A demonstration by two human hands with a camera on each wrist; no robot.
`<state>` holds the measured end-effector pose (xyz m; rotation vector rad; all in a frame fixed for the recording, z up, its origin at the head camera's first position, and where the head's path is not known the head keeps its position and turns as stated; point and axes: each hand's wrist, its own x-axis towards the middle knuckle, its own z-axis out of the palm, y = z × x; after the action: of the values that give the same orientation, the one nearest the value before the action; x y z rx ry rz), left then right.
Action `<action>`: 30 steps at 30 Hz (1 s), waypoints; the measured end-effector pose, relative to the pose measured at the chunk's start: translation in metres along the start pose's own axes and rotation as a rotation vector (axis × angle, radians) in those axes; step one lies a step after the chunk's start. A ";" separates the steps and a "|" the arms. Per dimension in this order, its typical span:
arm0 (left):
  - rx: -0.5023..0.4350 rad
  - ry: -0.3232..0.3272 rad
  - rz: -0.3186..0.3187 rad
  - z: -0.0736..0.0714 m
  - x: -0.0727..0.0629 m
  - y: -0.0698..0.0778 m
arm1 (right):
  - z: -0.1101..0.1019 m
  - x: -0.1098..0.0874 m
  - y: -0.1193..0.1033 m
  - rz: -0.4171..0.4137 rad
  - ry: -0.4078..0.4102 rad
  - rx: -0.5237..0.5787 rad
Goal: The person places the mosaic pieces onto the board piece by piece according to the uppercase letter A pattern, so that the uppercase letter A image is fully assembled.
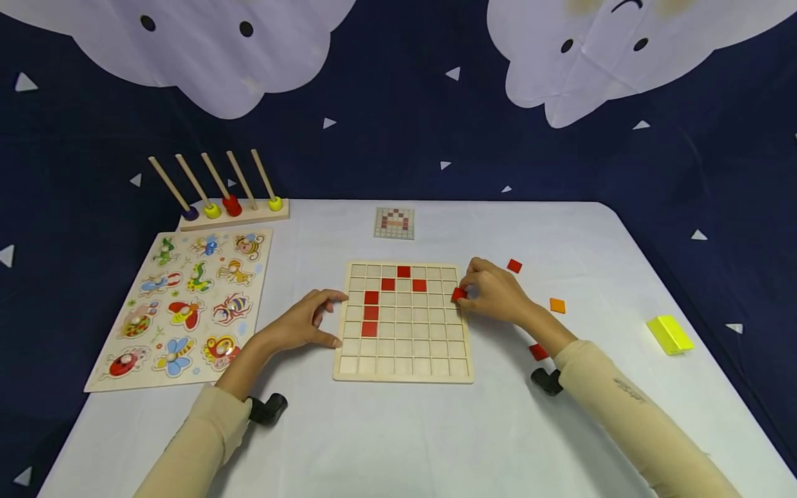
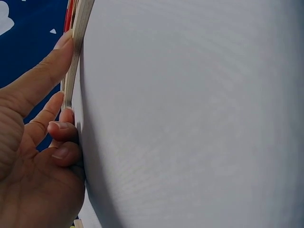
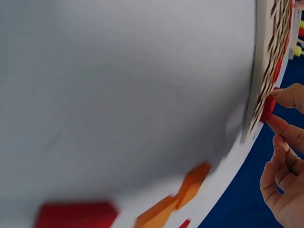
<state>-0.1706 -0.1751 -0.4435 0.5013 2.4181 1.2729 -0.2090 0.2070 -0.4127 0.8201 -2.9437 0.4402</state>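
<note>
1. Head view: Your right hand [image 1: 498,294], thumb and finger drawn together, pinches a single red tile [image 1: 459,294] at the right rim of the grid board [image 1: 421,330], level with the third row from the far side.

2. Head view, opposite side: Your left hand [image 1: 305,321] spans the board's left edge, thumb and forefinger well spread and touching the wood, with nothing grasped between them.

3. Head view, the relation that appears to matter: The pinched tile, square and without a long axis, lies right of the grid's bare middle squares. Six set red tiles [image 1: 371,312] mark the grid, three of them lined up in the second column from the left. Your right hand is clearly the nearer; your left is a full board's width away.

4. Head view, beyond the grid: Two loose red tiles [image 1: 514,265] and an orange tile [image 1: 557,306] lie on the surface [image 1: 398,443] to the board's right; a small picture card [image 1: 394,224] lies past its far edge.

5. Left wrist view: Your straight thumb meets the board's side while other fingers bend inward, apparently holding nothing.

6. Right wrist view: Your fingertips [image 3: 280,96] clasp the tile right beside the board's rim; whether it touches the wood, you cannot tell.
</note>
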 end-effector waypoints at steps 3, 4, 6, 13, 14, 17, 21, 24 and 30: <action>0.005 -0.002 -0.007 0.001 0.001 0.001 | 0.002 0.005 -0.007 -0.035 -0.004 0.008; 0.004 -0.004 -0.006 0.001 0.001 0.002 | 0.003 0.006 -0.009 -0.043 -0.010 0.013; 0.002 -0.007 -0.004 0.001 0.002 0.003 | 0.004 0.009 -0.012 -0.056 -0.022 0.016; 0.002 -0.013 -0.005 0.002 0.003 0.006 | 0.009 0.014 -0.018 -0.099 -0.048 0.034; 0.002 -0.012 -0.005 0.003 0.004 0.006 | 0.010 0.014 -0.019 -0.100 -0.051 0.040; 0.004 -0.013 -0.002 0.003 0.004 0.006 | 0.011 0.014 -0.020 -0.082 -0.058 0.078; 0.008 -0.009 0.002 0.003 0.004 0.005 | 0.013 0.014 -0.021 -0.046 -0.061 0.137; 0.015 -0.002 0.003 0.002 0.002 0.004 | 0.014 0.015 -0.022 -0.028 -0.068 0.162; 0.003 0.001 0.004 0.000 0.000 0.001 | 0.009 0.015 -0.022 -0.042 -0.092 0.153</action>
<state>-0.1708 -0.1745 -0.4428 0.5073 2.4208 1.2721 -0.2104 0.1792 -0.4137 0.9416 -2.9988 0.6488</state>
